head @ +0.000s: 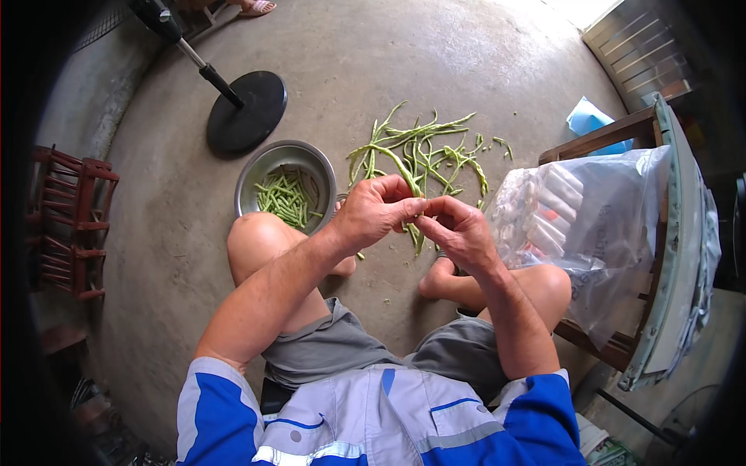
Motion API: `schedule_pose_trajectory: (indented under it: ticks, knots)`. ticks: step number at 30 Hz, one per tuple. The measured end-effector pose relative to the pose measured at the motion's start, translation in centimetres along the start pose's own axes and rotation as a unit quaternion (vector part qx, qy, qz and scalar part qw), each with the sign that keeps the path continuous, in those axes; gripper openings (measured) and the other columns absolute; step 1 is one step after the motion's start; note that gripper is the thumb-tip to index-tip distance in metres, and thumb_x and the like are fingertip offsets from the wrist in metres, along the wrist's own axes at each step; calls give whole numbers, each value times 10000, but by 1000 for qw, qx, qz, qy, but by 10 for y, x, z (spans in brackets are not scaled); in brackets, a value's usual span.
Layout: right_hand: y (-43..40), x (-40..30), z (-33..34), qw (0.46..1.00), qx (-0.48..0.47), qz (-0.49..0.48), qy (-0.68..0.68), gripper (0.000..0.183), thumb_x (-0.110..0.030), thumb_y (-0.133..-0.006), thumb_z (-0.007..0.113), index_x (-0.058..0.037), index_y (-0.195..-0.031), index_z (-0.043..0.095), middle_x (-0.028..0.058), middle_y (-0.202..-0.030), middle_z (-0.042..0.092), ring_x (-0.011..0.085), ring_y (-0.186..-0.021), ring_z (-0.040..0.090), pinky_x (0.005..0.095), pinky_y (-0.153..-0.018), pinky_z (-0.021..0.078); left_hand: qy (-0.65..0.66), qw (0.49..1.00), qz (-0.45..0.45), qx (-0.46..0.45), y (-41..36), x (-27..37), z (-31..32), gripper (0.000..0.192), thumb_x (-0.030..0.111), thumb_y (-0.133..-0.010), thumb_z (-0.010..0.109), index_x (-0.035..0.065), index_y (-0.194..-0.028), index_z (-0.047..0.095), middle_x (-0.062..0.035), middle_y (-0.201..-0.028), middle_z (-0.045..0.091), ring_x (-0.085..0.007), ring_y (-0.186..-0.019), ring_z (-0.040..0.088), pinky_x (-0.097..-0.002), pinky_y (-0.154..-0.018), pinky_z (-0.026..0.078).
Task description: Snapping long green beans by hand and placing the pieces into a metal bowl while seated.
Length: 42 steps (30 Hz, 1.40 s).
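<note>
My left hand (379,209) pinches a long green bean pod (402,166) between thumb and fingers. Close against it, my right hand (463,233) grips the pod's near end with its fingertips; the exact contact is partly hidden. Beyond both hands, a loose pile of long green beans (431,131) lies on the concrete floor, with small broken bits at its right side. A round metal basin (327,169) stands to the left, by my left knee, and holds short cut lengths of green bean (282,201).
A black round fan base (256,108) with its pole stands beyond the basin. Red wooden chairs (76,221) are at the far left. On the right, a clear plastic bag (618,204) of white items hangs at a wooden-framed table (647,326). Another person's sandalled foot (256,8) shows at the top.
</note>
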State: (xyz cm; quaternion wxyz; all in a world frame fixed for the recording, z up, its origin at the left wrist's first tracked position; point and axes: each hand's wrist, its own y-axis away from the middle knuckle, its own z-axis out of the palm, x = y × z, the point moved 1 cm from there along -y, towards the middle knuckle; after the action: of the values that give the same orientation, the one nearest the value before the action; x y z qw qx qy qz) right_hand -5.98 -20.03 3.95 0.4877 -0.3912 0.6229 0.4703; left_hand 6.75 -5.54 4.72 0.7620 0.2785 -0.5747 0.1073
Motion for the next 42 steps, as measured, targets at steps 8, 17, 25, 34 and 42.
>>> schedule_pose_trajectory:
  ticks: [8, 17, 25, 34, 42]
  knots:
    - [-2, -9, 2, 984, 19, -72, 164, 126, -62, -916, 677, 14, -1010, 643, 37, -833, 637, 70, -716, 596, 229, -623, 486, -23, 999, -2, 34, -1, -7, 1, 139, 186, -933, 676, 48, -950, 672, 0, -827, 669, -60, -736, 611, -224, -610, 500]
    - [2, -23, 11, 959, 127, -218, 132, 70, 0, -905, 647, 6, -967, 613, 52, -828, 602, 104, -674, 597, 246, -600, 487, 251, 966, -22, 49, -7, 2, -4, 108, 130, -964, 605, 31, -1000, 626, -63, -889, 687, -133, -797, 683, -274, -708, 588]
    - [-3, -22, -12, 951, 71, -41, -299, 147, -109, -1011, 517, -21, -1115, 573, 58, -958, 659, 110, -814, 613, 234, -707, 494, 204, 978, -34, -7, 2, 3, -3, 363, 143, -969, 617, 29, -1298, 514, -63, -935, 660, -149, -846, 678, -277, -714, 576]
    - [2, -22, -12, 977, 36, 10, -208, 221, -139, -1002, 562, -11, -1177, 601, -16, -841, 588, 19, -642, 466, 187, -533, 361, 41, 995, 13, -87, 4, -1, 14, 699, 91, -951, 628, 174, -1542, 264, -25, -858, 624, -89, -782, 621, -259, -695, 539]
    - [-1, -16, -13, 997, 61, 2, -50, 155, -143, -938, 670, -19, -1032, 663, -51, -808, 592, 10, -638, 470, 197, -528, 381, -113, 987, 96, -70, 5, -13, 21, 652, 75, -916, 624, 62, -1497, 329, -36, -873, 638, -111, -782, 625, -276, -736, 532]
